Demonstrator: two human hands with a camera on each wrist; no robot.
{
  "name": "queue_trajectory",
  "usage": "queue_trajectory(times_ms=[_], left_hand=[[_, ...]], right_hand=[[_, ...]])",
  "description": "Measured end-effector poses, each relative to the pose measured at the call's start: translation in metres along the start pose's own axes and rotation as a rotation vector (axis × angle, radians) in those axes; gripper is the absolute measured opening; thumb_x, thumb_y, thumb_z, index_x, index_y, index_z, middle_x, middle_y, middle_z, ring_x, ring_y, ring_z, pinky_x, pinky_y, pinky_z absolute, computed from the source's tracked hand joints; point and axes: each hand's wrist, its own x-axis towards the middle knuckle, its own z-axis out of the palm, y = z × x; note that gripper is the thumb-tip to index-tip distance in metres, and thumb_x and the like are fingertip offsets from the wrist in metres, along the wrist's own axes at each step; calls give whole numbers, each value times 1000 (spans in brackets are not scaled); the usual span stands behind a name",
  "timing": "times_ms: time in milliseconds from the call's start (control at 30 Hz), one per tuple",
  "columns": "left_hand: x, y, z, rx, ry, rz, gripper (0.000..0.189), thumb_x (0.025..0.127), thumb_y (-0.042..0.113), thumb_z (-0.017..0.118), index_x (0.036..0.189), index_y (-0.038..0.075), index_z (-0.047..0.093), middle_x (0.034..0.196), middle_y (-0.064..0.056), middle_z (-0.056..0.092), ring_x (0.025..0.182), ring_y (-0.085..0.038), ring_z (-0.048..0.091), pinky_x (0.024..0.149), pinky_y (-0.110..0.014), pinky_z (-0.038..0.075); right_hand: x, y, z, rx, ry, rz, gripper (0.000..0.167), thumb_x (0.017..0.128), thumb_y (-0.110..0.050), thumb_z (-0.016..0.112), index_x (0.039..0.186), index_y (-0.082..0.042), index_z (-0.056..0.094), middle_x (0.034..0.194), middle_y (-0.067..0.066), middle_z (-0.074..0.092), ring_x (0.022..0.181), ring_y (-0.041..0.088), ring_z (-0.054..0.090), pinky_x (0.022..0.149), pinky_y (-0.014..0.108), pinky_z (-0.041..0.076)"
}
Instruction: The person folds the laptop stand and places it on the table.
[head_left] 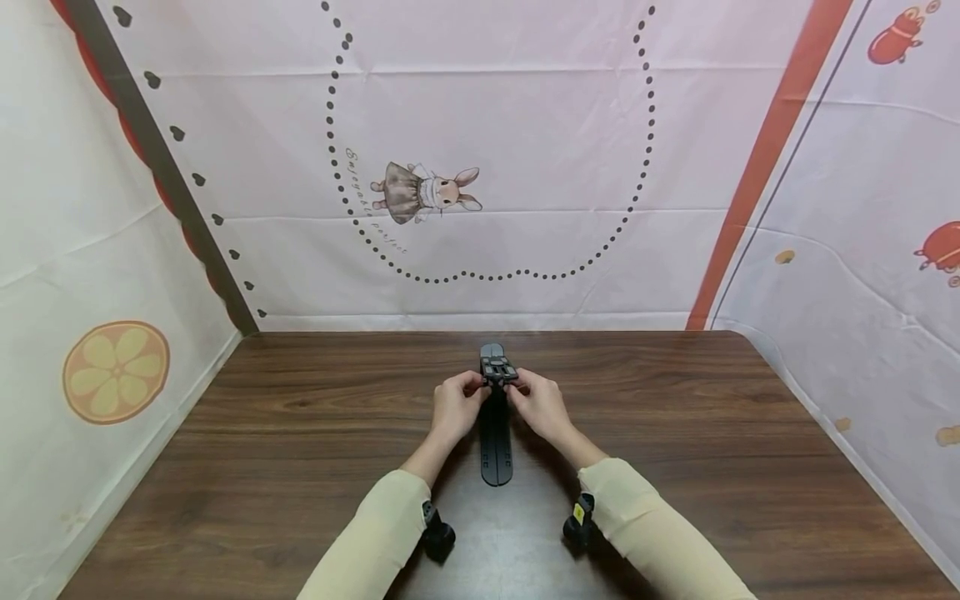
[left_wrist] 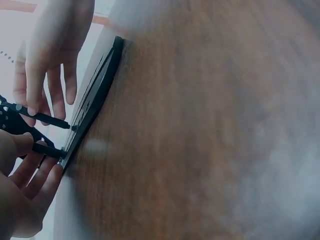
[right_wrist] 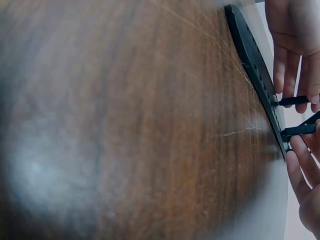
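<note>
A long, flat black base point(head_left: 496, 446) with rounded ends lies on the table, pointing away from me. Over its far half stands a black bracket point(head_left: 498, 369) with a slotted top and thin legs. My left hand point(head_left: 456, 406) pinches the bracket's left side between thumb and fingers. On the opposite side my right hand point(head_left: 542, 407) pinches it likewise. In the left wrist view, the leg point(left_wrist: 50, 150) at my left hand point(left_wrist: 25, 197) meets the base point(left_wrist: 100, 90) at its tip. The right wrist view shows the other leg point(right_wrist: 300, 130) at my right hand point(right_wrist: 310, 192), its end right at the base.
The brown wooden table point(head_left: 300, 417) reaches back to a hanging printed cloth point(head_left: 562, 167). More printed cloth point(head_left: 135, 267) stands along the left, and likewise on the right. Small black cameras point(head_left: 437, 537) hang from both wrists, close above the tabletop.
</note>
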Motion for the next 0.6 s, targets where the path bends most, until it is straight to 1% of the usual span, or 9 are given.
queue_trajectory(times_ms=[100,333,600], left_hand=[[0,0,0,-8,10,15,5,81,10,69,83,6,70,79,-1,69,71,-11,61,63,-27,50],[2,-1,1,-7,17,16,5,81,12,70,81,7,69,76,0,69,69,-9,60,61,-24,48],[4,-3,2,-2,32,20,5,82,12,69,79,9,70,77,0,70,70,-11,61,62,-26,49]], right_hand=[[1,1,0,0,3,-11,12,87,-6,61,92,-15,67,87,0,70,80,14,66,67,31,52],[2,2,0,6,-2,-21,14,87,-5,61,94,-16,67,89,0,70,81,14,67,67,31,53],[6,3,-1,-31,-9,-31,11,86,-7,61,90,-15,67,88,1,71,82,15,67,69,33,53]])
